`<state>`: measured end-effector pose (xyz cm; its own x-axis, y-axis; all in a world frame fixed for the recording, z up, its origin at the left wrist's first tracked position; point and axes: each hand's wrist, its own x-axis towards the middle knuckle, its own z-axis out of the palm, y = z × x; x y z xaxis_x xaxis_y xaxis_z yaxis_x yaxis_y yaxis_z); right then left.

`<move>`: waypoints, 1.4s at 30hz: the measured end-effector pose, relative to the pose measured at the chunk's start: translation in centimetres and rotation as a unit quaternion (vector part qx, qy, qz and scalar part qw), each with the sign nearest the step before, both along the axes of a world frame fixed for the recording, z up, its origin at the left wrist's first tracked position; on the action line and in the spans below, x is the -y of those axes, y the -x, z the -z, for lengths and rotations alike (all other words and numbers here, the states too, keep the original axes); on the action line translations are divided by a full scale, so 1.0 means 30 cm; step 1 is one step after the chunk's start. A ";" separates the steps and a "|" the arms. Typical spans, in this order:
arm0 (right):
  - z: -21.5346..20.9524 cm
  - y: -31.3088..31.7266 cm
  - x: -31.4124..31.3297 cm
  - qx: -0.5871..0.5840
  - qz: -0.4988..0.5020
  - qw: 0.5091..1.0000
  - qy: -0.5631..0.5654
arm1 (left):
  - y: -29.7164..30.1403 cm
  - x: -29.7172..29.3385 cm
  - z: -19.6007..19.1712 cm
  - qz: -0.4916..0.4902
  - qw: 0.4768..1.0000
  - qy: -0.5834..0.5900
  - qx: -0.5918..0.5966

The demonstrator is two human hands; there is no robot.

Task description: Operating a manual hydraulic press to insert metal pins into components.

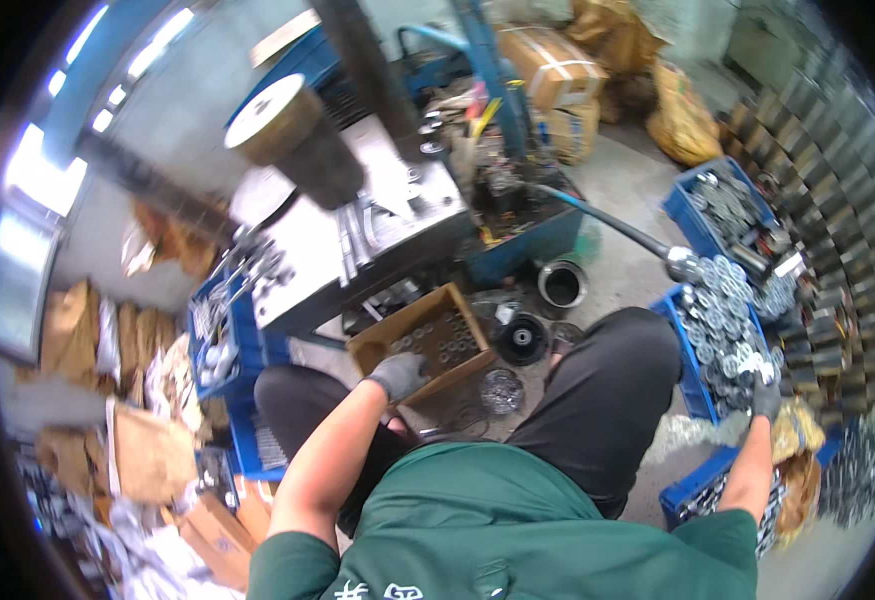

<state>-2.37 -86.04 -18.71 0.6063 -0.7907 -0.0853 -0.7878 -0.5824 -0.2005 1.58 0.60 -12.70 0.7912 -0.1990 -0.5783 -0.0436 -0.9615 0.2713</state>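
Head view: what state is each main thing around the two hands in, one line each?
Cardboard box: open-topped, holding small metal rings.
Left hand: gloved, at the box; grip unclear.
Near blue bin: open, heaped with shiny metal parts.
Right hand: gloved, at the heap; grip unclear.
Far blue bin: open, filled with metal pieces.
Carton at the back: strapped.

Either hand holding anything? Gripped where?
Can't tell for either. Left hand is at the cardboard box; right hand is at the metal parts in the blue bin. Fingertip contact is unclear.
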 end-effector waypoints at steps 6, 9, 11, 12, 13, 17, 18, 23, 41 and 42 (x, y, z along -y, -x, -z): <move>-0.025 -0.083 -0.024 -0.048 0.043 0.998 0.013 | 0.015 -0.003 0.001 0.032 0.999 0.007 0.033; -0.002 -0.045 -0.079 -0.039 -0.044 0.997 0.055 | 0.000 0.009 -0.014 0.041 0.999 0.008 0.032; -0.039 -0.053 -0.251 0.023 -0.028 0.999 0.004 | 0.009 -0.001 -0.049 0.038 0.998 0.021 0.047; -0.016 -0.021 -0.184 0.065 -0.079 0.995 0.000 | -0.018 0.030 -0.038 0.059 0.995 0.053 0.063; -0.016 -0.051 -0.280 0.085 -0.145 0.984 -0.063 | -0.004 0.017 -0.043 0.047 0.995 0.051 0.066; -0.153 -0.252 -0.679 0.166 -0.297 0.919 -0.199 | 0.023 -0.009 -0.061 0.053 0.987 0.081 0.128; -0.126 -0.298 -0.563 0.155 -0.256 0.856 -0.421 | -0.020 0.034 -0.072 0.072 0.985 0.111 0.111; -0.550 -0.645 -1.134 -0.059 -0.546 0.775 -0.313 | -0.029 0.026 -0.150 0.042 0.968 0.196 0.150; -0.839 -0.430 -2.306 0.076 -0.440 0.589 -0.673 | -0.071 0.141 -0.300 -0.222 0.721 0.655 0.030; -0.838 -0.433 -2.323 0.099 -0.419 0.593 -0.681 | -0.062 0.142 -0.317 -0.224 0.733 0.641 0.030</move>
<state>10.64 -16.35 6.41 0.8425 0.5145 -0.1599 -0.2190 0.0559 -0.9741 3.44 -3.65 -3.19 0.9594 -0.2617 -0.1048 0.1506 0.1614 0.9753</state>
